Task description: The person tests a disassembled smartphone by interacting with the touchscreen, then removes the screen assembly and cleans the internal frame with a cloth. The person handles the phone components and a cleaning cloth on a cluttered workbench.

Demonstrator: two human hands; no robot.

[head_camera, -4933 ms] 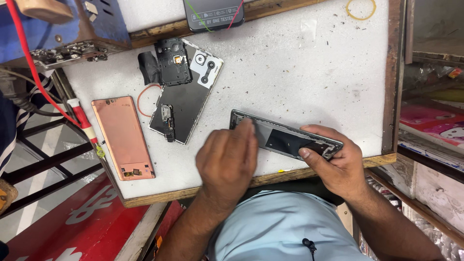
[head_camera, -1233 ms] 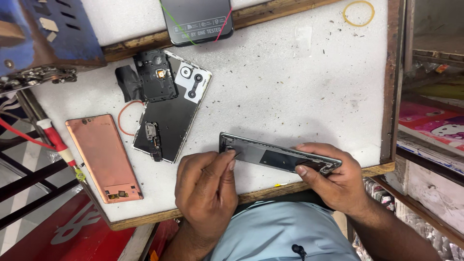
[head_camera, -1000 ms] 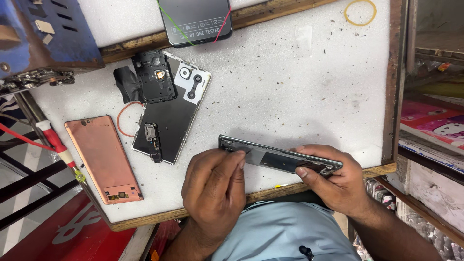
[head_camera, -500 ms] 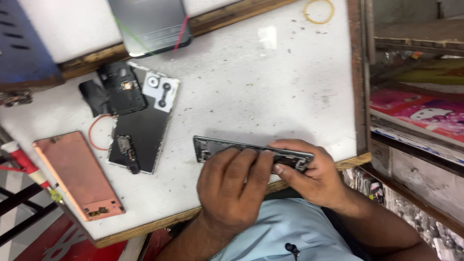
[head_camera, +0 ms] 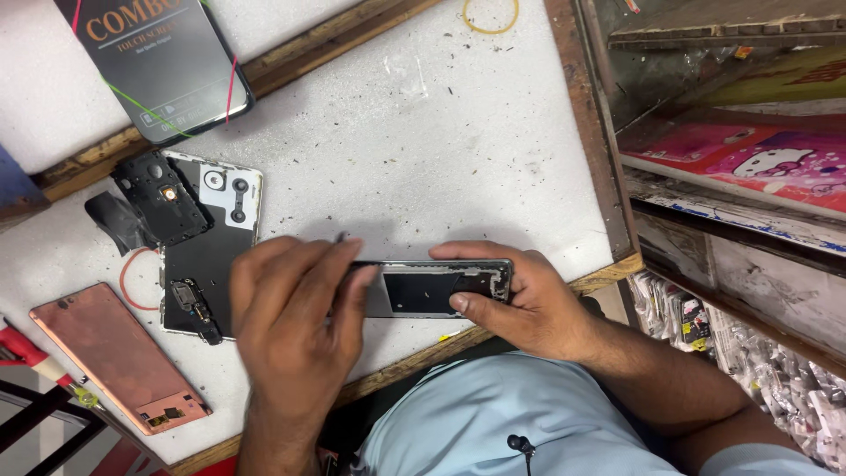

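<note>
A dark phone frame [head_camera: 423, 291] lies on the white worktop [head_camera: 423, 150] near its front edge, open side up. My right hand [head_camera: 520, 300] grips the frame's right end, thumb on the inner face and fingers over the far edge. My left hand [head_camera: 291, 326] covers the frame's left end and pinches a thin metal tool [head_camera: 342, 237], whose tip pokes out above the fingers. The frame's left part is hidden under that hand.
Left of my hands lies an opened phone body [head_camera: 207, 269] with black cover plates [head_camera: 159, 198] and a red rubber band [head_camera: 130, 284]. A copper back cover [head_camera: 115, 357] sits at front left, a banded screen pack [head_camera: 163, 62] at the back. Cluttered shelves [head_camera: 731, 167] flank the right.
My left hand has slid further over the frame's left end, and the tool tip now shows above it. The frame sits more level. The view has shifted towards the right.
</note>
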